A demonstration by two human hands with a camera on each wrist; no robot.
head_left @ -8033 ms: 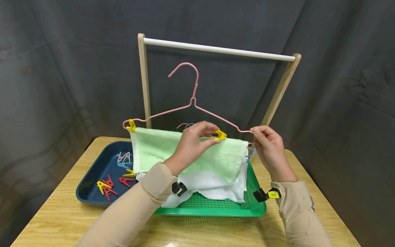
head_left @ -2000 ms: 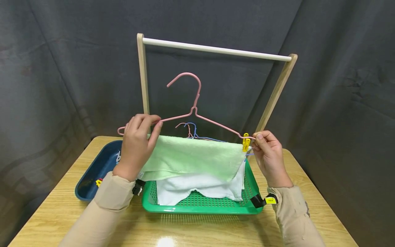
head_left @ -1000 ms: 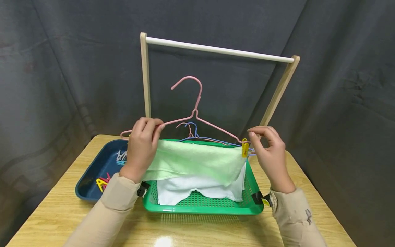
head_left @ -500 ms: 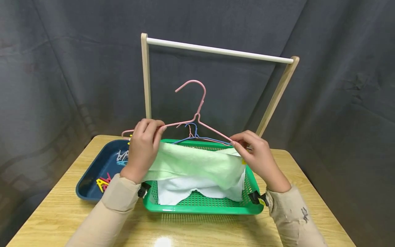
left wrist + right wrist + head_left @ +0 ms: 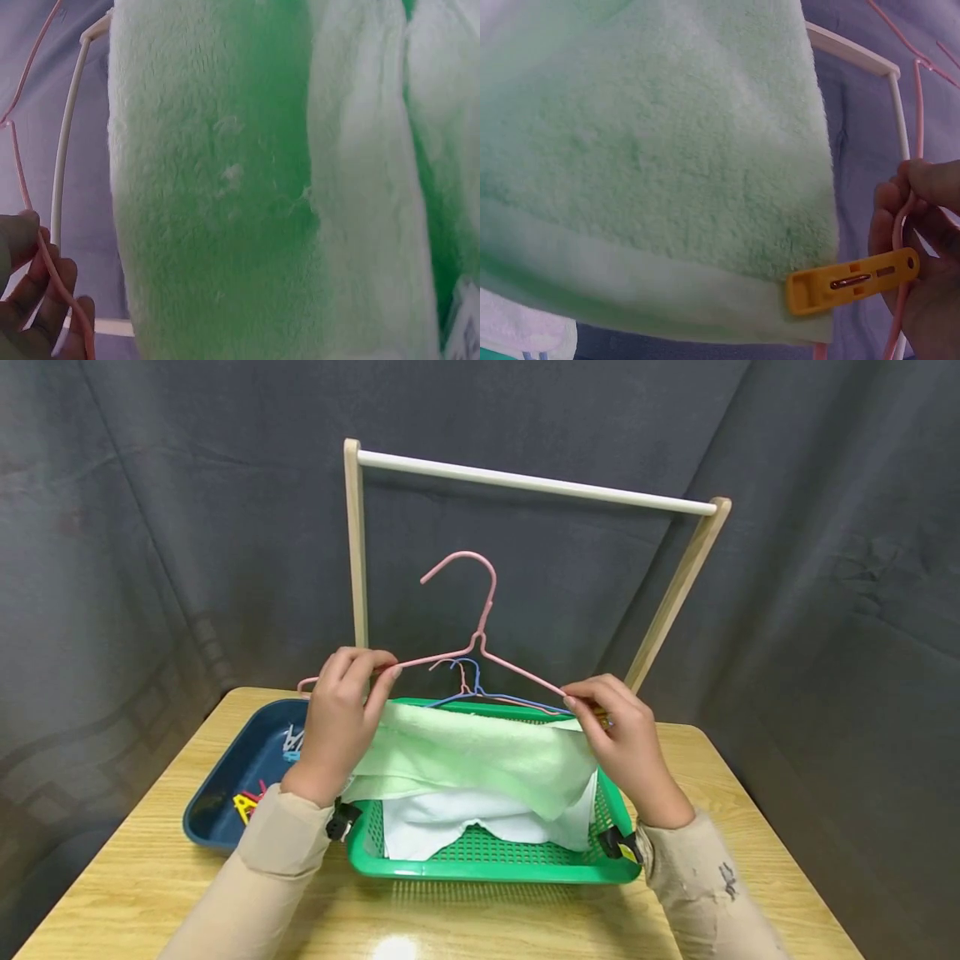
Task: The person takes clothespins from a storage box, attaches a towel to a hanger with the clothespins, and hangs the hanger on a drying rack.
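My left hand (image 5: 341,714) pinches the left arm of a pink clothes hanger (image 5: 525,672) between thumb and fingers. On the right arm, my right hand (image 5: 618,735) grips the same wire. A light green towel (image 5: 480,752) hangs folded from the hanger's lower bar. In the right wrist view a yellow clothespin (image 5: 851,281) clips the towel's corner, just under my right fingers. The clothespin at the left end is hidden behind my left hand in the head view. The hanger's hook points up, held in the air over the green basket (image 5: 495,870).
White cloth (image 5: 427,827) and further pink and blue hangers (image 5: 472,681) lie in the basket. A dark blue tray (image 5: 202,810) with several clothespins (image 5: 243,806) stands at left. Behind stands a wooden rack with a white bar (image 5: 532,485). All rest on a wooden table (image 5: 465,927).
Eight seconds ago my left hand held a yellow clothespin at the towel's right; it since moved to the hanger's left arm. My right hand shifted from the hanger's end inward to its sloping arm.
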